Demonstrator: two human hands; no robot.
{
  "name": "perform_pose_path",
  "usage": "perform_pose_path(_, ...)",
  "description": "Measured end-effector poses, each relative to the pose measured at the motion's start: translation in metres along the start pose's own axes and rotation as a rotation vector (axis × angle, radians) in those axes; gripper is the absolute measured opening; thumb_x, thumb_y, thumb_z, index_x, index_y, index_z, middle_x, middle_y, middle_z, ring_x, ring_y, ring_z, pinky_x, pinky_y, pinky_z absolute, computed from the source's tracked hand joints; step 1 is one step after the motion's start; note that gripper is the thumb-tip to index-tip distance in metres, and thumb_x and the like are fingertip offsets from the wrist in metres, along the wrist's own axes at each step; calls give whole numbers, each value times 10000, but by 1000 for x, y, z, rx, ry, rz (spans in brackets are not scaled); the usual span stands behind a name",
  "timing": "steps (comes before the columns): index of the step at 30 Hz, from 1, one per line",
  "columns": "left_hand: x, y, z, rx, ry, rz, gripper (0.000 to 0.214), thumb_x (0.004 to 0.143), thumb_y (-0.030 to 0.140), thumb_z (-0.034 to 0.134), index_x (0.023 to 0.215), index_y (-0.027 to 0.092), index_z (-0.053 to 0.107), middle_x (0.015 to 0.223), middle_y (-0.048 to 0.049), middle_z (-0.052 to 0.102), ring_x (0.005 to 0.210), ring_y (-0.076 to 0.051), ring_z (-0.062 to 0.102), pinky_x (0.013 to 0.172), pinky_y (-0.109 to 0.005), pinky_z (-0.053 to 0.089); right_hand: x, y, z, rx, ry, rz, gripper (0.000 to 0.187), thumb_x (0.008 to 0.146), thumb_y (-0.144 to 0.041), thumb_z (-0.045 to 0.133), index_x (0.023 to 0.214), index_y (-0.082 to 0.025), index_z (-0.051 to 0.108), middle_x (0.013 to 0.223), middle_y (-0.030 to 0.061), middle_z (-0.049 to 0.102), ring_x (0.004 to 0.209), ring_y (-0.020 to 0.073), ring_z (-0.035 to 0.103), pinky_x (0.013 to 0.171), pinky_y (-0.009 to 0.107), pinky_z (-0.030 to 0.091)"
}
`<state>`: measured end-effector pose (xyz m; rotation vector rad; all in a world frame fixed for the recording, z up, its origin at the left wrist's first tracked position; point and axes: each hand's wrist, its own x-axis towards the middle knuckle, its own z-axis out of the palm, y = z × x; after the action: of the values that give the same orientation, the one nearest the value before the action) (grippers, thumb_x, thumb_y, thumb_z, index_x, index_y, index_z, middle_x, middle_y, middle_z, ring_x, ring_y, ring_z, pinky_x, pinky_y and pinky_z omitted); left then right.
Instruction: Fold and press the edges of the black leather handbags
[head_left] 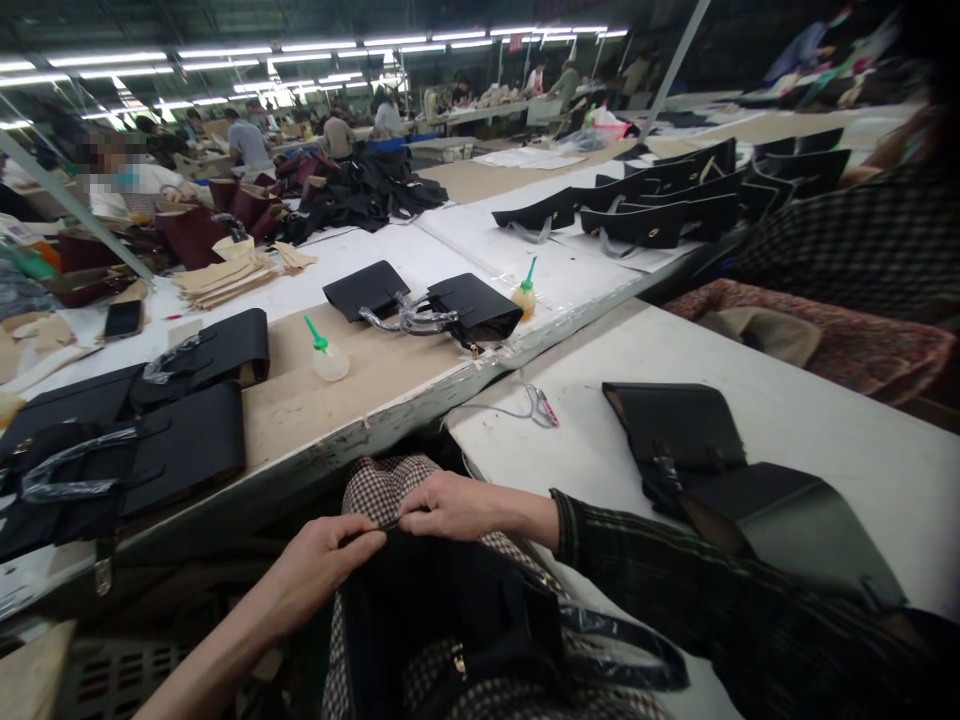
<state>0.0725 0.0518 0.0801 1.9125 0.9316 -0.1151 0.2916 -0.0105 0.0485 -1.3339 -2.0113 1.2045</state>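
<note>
A black handbag (450,620) lies on my lap over checked trousers. My left hand (326,560) pinches its top edge with closed fingers. Right beside it, my right hand (450,505) grips the same edge, fingers curled; the sleeve is dark plaid. The bag's plastic-wrapped handle (622,640) trails to the right. What the fingertips hold besides the bag's edge is too small to make out.
A black bag panel (720,470) and small snips (541,405) lie on the white table (825,420) to my right. Ahead, a long bench (360,390) carries finished black bags (450,305), glue bottles (328,355) and stacked pieces. Other people work far back.
</note>
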Motion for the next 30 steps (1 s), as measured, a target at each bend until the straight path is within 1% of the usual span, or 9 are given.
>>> perform_pose_path(4,-9,6,-13,9,-53,4,340,870,437,506,824,171,713,701,10,614,630,-153,506,566,-222,366,3,-4,-12,32,-122,-20,194,864,-191,459,730,-147,593,602,-53,449,561,83,412,559,215,311)
perform_pose_path(7,-11,12,-11,108,-33,-1,353,895,414,472,808,170,712,651,22,568,603,-142,472,549,-221,340,7,-7,-15,-5,-180,-62,188,836,-157,475,870,-140,659,687,-25,552,609,104,472,579,219,345)
perform_pose_path(10,-11,15,-7,185,-8,7,336,909,386,454,813,178,699,656,24,562,607,-140,475,554,-222,331,12,-7,-10,-96,-171,-57,284,846,-282,557,1072,-166,685,885,29,672,740,146,562,659,234,403)
perform_pose_path(12,-11,16,-6,212,21,27,307,911,368,453,850,193,698,700,19,601,628,-146,503,577,-225,343,15,-5,-5,-153,-132,-68,345,848,-367,593,1123,-181,686,936,46,694,793,166,585,703,248,419)
perform_pose_path(17,-10,13,-3,240,48,63,286,908,350,447,855,218,694,698,21,614,620,-150,520,589,-226,345,17,0,4,-70,-99,-106,245,891,-340,581,1015,-186,725,756,-25,627,700,116,539,647,212,378)
perform_pose_path(23,-1,3,9,228,142,30,311,894,320,432,681,194,620,645,25,552,622,-141,495,590,-226,333,14,7,6,25,-67,-96,200,881,-323,613,893,-164,735,642,-62,498,624,80,470,610,188,349)
perform_pose_path(25,2,3,13,185,149,21,293,883,316,445,689,190,626,656,25,561,631,-142,496,591,-228,337,15,10,5,23,-98,-97,219,890,-336,603,930,-162,729,661,-59,511,635,83,478,608,187,356)
perform_pose_path(27,5,8,15,167,140,33,266,874,315,469,710,190,636,654,29,563,631,-142,494,591,-229,339,19,11,3,13,-173,-103,251,891,-359,605,1001,-164,718,701,-52,552,662,91,500,617,186,372)
perform_pose_path(30,6,19,10,151,130,74,341,913,405,461,713,193,638,633,28,569,617,-148,501,577,-236,345,23,11,-4,-19,-224,-92,276,844,-387,668,1002,-168,724,717,-47,598,677,104,516,634,195,396)
